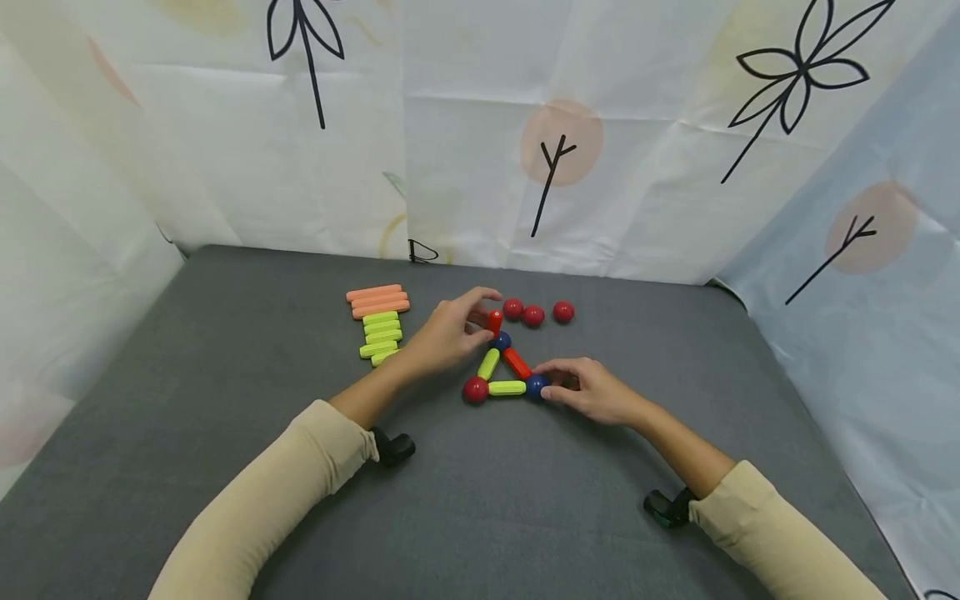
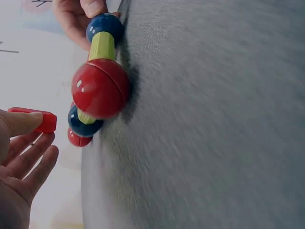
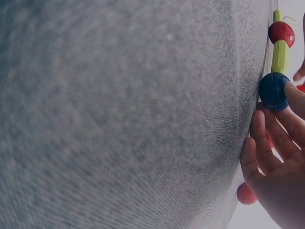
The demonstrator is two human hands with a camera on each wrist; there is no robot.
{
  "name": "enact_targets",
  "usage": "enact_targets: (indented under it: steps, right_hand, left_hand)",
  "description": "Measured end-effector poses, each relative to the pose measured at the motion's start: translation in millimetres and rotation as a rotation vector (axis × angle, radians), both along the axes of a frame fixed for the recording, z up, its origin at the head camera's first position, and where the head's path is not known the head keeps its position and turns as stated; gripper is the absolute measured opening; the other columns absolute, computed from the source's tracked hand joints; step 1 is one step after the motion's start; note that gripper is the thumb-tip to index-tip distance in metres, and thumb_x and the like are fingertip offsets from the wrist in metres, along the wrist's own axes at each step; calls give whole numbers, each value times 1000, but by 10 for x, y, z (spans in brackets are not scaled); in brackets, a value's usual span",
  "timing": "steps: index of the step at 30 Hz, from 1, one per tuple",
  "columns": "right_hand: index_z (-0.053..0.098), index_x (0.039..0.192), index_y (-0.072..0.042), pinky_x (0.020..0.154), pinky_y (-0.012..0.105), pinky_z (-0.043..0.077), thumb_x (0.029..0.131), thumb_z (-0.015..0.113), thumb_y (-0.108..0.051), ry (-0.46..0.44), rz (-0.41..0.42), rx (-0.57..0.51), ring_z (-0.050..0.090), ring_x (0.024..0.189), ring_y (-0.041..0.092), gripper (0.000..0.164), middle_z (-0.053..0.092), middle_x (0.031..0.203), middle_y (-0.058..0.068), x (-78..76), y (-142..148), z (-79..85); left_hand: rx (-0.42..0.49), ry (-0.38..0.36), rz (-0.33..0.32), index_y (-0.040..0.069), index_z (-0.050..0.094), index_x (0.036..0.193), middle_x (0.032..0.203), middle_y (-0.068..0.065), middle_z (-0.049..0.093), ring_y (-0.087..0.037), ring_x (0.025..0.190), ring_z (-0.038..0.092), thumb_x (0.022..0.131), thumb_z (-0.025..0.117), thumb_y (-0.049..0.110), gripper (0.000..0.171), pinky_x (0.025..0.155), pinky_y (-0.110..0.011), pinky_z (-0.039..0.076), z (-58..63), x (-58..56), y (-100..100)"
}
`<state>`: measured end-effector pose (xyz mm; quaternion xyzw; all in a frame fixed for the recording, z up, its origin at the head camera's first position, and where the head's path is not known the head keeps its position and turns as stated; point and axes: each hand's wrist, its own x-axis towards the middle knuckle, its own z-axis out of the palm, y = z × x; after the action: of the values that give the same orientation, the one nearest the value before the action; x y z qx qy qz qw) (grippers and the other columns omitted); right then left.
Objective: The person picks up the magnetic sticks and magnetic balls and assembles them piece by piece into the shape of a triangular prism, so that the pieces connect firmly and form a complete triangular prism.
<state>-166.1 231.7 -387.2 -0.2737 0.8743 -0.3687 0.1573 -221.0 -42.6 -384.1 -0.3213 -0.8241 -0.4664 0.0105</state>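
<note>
A triangle of magnetic rods and balls lies on the grey table. Its corners are a red ball at the near left, a blue ball at the right and another blue ball at the far end. Two yellow-green rods and one red rod join them. Between thumb and fingers my left hand pinches a second red rod, held up by the far blue ball; whether they touch, I cannot tell. My right hand grips the right blue ball with thumb and fingertips.
Three loose red balls sit behind the triangle. Left of my left hand lie orange rods and several yellow-green rods in a column. A patterned white cloth hangs at the table's back edge.
</note>
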Motion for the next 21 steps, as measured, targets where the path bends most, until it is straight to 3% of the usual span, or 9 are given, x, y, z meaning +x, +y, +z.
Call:
enact_targets:
  steps: [6,13,17,21]
  right_hand:
    - [63,128,2,71,27,50,97,66,-16,16,4,-13,59,84,17,36,69,101,6,-8,11,-14]
    - [62,129,0,72,27,51,97,66,-16,-1,2,-3,60,85,17,36,68,103,5,1,0,3]
    - [62,130,0,72,27,50,97,66,-16,-15,-2,3,60,86,18,37,68,103,4,4,-9,12]
    - [62,131,-1,72,27,50,97,66,-17,-16,-9,14,60,86,18,38,68,103,4,5,-6,16]
  left_hand:
    - [20,-15,9,3,53,135,115,-11,70,-20,104,68,90,70,-1,48,89,-33,55,-12,-78,133]
    - [-2,-44,-1,0,53,136,116,-12,70,-22,105,68,91,69,-1,48,88,-33,56,-53,-98,138]
    - [2,-45,-17,2,52,138,117,-14,69,-23,105,69,91,68,-3,50,88,-35,56,-68,-75,37]
    - [-26,-25,-1,5,52,138,114,-17,70,-24,102,69,90,69,-3,51,88,-38,56,-58,-9,-185]
